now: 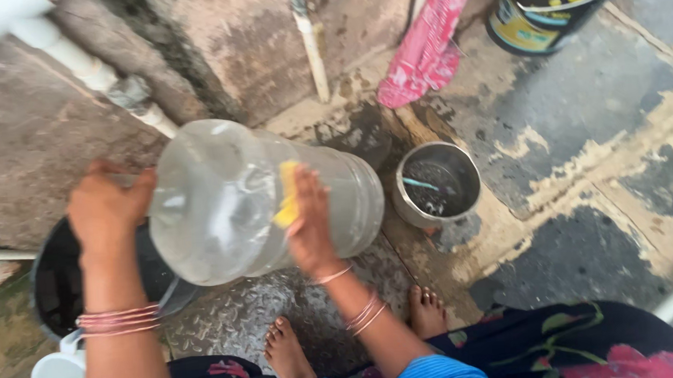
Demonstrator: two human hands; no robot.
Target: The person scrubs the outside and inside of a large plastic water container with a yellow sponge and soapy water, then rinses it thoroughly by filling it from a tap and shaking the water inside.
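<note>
A large clear plastic water jug (230, 202) lies tilted on its side, held up in front of me above the floor. My left hand (107, 209) grips its neck end at the left. My right hand (307, 221) presses a yellow sponge (288, 199) flat against the jug's side. Both wrists carry thin bangles. My bare feet (287, 352) stand on the patterned floor below the jug.
A small steel pot (437, 184) with dark contents and a thin blue stick stands right of the jug. A dark bucket (57, 280) sits under my left arm, a white mug (55, 376) near it. A pink cloth (425, 46), a painted bucket (542, 6) and white pipes (76, 61) lie behind.
</note>
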